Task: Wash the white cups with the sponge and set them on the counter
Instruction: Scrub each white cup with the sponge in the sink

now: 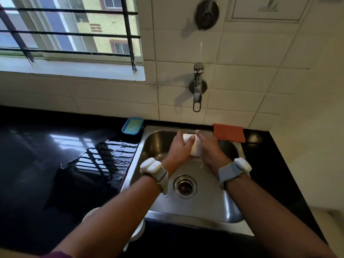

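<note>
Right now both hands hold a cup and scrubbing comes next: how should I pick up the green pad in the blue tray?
Likely from straight above. The green pad lies flat inside the blue tray, whose raised rim blocks a sideways approach. Pinch its long edges; the left hand, holding the white cup, is nearer.

The black counter (46, 164) bears a blue soap dish (132, 125) and an orange cloth (229, 132).

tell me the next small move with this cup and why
Probably tip the cup to drain into the sink: the left hand and right hand hold it there, and water seems to drip from it.
</note>
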A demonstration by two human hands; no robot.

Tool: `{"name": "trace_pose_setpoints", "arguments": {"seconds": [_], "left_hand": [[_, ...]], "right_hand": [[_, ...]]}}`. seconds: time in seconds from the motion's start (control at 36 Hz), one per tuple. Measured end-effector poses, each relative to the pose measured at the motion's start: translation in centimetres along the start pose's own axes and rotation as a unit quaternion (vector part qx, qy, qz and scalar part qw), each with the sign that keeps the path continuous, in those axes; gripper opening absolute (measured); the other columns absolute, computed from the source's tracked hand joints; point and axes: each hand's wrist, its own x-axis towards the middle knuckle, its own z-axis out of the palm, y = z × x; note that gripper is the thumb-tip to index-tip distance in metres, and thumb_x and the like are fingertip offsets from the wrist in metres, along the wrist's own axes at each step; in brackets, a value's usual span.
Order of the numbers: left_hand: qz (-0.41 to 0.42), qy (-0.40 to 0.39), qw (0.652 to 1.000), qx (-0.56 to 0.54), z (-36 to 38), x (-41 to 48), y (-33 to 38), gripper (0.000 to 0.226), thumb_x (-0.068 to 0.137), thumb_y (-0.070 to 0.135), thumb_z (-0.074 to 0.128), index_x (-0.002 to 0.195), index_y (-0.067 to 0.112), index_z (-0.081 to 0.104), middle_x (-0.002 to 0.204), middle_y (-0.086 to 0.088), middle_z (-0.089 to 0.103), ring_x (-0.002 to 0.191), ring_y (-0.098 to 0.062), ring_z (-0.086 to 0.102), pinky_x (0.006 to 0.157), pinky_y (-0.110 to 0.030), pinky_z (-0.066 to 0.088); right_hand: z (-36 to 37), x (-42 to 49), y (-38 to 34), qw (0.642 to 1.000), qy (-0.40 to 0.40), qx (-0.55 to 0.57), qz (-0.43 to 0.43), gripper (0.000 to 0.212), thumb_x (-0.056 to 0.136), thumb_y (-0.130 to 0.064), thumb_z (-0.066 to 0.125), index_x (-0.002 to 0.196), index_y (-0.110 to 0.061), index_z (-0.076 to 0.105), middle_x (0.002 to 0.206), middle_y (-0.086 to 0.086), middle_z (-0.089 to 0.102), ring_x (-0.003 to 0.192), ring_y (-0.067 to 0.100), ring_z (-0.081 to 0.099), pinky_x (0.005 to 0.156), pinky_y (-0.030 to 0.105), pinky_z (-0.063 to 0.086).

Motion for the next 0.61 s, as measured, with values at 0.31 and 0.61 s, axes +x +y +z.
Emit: {"name": "trace_pose_setpoints", "arguments": {"seconds": [0.31, 0.61], "left_hand": [[-0.319, -0.011, 0.936, -0.149, -1.7, 0.8, 2.2, 0.044, 0.089, 0.049, 0.042, 0.071, 0.013, 0.056, 0.053, -0.005, 0.055, 0.045, -0.016, 0.044, 0.047, -0.020, 0.027], [-0.082, 0.008, 0.988, -0.129, -0.3, -0.4, 1.4, 0.025, 0.098, 0.031, 0.044, 0.116, 0.014, 0.049, 0.101, -0.013, 0.057, 0.083, -0.024, 0.060, 0.060, -0.034, 0.056]], "right_hand": [[-0.8, -3.6, 0.2, 0.754, -0.061, -0.408, -0.511, 0.039, 0.090, -0.038, 0.046, 0.076, -0.006, 0.064, 0.065, 0.008, 0.063, 0.056, 0.015, 0.056, 0.053, 0.024, 0.040], [-0.4, -1.7, 0.1, 0.982, -0.007, -0.118, -0.151, 0.027, 0.093, -0.028, 0.055, 0.071, -0.013, 0.062, 0.070, 0.006, 0.062, 0.061, 0.017, 0.060, 0.049, 0.023, 0.046]]}}
